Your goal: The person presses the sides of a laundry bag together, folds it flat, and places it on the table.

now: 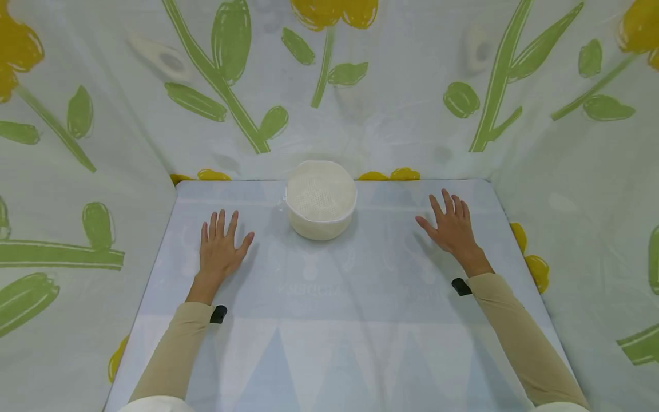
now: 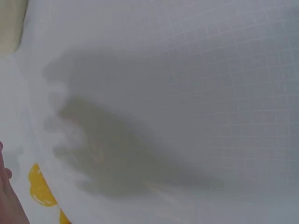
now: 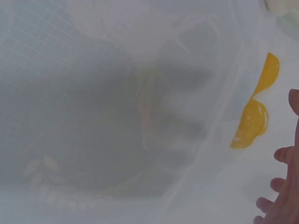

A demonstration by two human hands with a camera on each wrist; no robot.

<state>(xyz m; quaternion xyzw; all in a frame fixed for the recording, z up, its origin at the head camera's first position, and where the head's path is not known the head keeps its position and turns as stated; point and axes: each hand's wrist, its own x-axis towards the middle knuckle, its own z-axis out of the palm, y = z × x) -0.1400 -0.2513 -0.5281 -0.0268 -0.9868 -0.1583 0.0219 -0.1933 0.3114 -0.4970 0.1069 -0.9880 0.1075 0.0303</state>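
Observation:
A round cream basket (image 1: 320, 230) with a perforated bottom stands upright at the back middle of the table. My left hand (image 1: 220, 252) is held over the table to its left, fingers spread and straight, touching nothing. On the other side, my right hand (image 1: 453, 230) hovers with fingers extended and thumb out, apart from the basket. Only the edge of the left hand (image 2: 8, 200) shows in the left wrist view, with part of the basket (image 2: 10, 25) at the upper left corner. The right wrist view catches several fingertips of the right hand (image 3: 286, 196).
A pale patterned cloth covers the table (image 1: 329, 297). Hanging sheets with green stems and yellow flowers form a back wall (image 1: 401, 86) and two side walls close around it. Dark wrist devices (image 1: 218, 314) sit at both sleeve cuffs.

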